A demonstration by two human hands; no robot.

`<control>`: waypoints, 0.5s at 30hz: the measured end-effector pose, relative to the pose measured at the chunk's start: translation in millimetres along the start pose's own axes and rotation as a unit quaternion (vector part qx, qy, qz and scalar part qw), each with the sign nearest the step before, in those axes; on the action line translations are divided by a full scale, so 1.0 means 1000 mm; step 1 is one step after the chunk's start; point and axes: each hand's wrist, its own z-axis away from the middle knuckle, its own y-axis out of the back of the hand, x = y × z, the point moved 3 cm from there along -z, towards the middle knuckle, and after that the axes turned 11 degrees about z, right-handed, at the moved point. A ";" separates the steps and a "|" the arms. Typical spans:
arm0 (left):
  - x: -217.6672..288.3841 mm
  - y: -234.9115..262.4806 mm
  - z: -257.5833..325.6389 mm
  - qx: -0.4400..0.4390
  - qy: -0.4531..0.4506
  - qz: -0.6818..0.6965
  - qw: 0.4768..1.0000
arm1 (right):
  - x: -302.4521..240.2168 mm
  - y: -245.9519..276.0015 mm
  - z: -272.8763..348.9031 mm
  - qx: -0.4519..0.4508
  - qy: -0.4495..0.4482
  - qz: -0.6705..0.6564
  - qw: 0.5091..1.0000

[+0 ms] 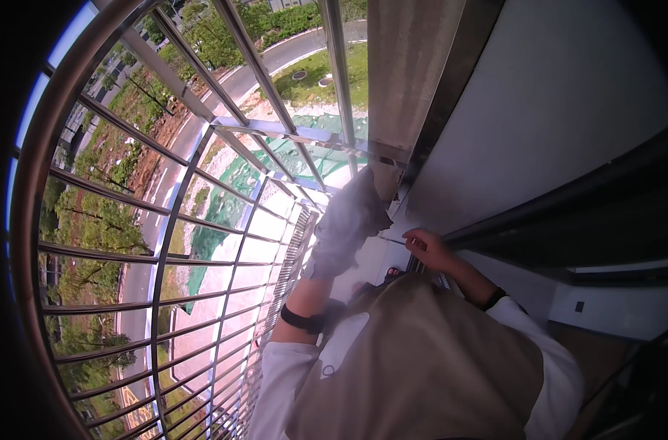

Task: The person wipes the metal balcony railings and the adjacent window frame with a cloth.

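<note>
Head view: the left hand [341, 227], fingers clamped on a grey cloth [357, 209], presses it up against the window frame [411, 66], its long axis running up toward the frame. To its right, the right hand [427, 248] rests on the sill [393, 238], fingers curled together around a thin stick-like thing, too small to identify. Left of both stands the metal railing [202, 242].

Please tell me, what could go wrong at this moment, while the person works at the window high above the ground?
1. The left hand holds a grey cloth beside the window bars; if it slips through a gap, it could fall far down to the street.
2. The right hand holds a thin stick-like thing near the wall; it too might drop outside.
</note>
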 end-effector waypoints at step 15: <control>0.035 0.021 0.015 -0.023 -0.156 -0.135 0.978 | -0.085 0.016 -0.080 -0.006 0.117 -0.235 0.965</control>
